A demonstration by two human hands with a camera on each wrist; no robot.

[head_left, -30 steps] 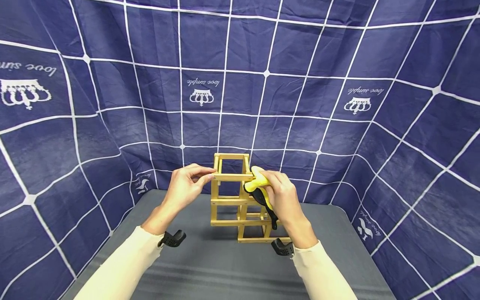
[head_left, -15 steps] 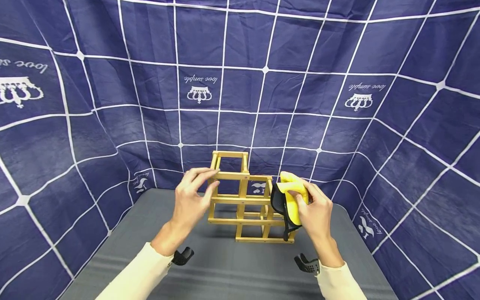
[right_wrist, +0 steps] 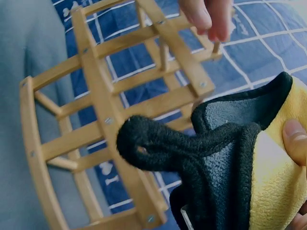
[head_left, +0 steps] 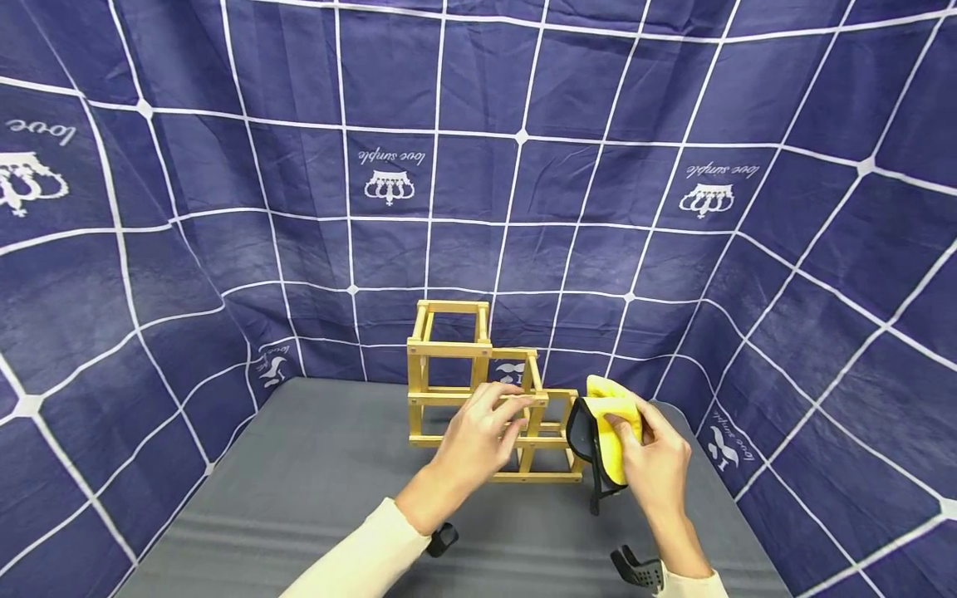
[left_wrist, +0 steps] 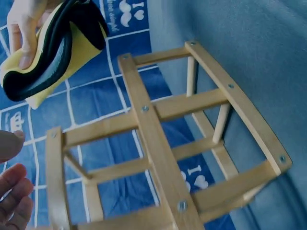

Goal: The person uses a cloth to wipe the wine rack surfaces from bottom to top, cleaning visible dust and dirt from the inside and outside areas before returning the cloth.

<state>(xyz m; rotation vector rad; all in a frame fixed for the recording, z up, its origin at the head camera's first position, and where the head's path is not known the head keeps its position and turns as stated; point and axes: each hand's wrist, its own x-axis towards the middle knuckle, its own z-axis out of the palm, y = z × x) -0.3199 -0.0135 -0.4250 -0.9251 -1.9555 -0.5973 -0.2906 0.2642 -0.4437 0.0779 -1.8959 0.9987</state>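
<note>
My right hand (head_left: 658, 457) pinches a folded cleaning cloth (head_left: 611, 432), yellow on one face and dark grey on the other, with black edging. It hangs beside the lower right end of a stepped wooden rack (head_left: 449, 350). In the right wrist view, a black loop sticks out from the cloth (right_wrist: 230, 158). My left hand (head_left: 478, 432) is in front of the rack's middle step, thumb and fingers apart, holding nothing. Whether its fingertips touch the rail I cannot tell. The left wrist view shows the rack (left_wrist: 163, 158) with the left fingers (left_wrist: 14, 187) beside it.
A grey cloth-covered surface (head_left: 299, 498) lies under the rack. Behind and on both sides hangs a blue curtain (head_left: 478, 183) with white grid lines. Black wrist straps (head_left: 635, 569) sit at both wrists.
My right hand has moved the cloth right and down, away from the rack's upper part. My left hand has left the top left corner and moved right to the middle step.
</note>
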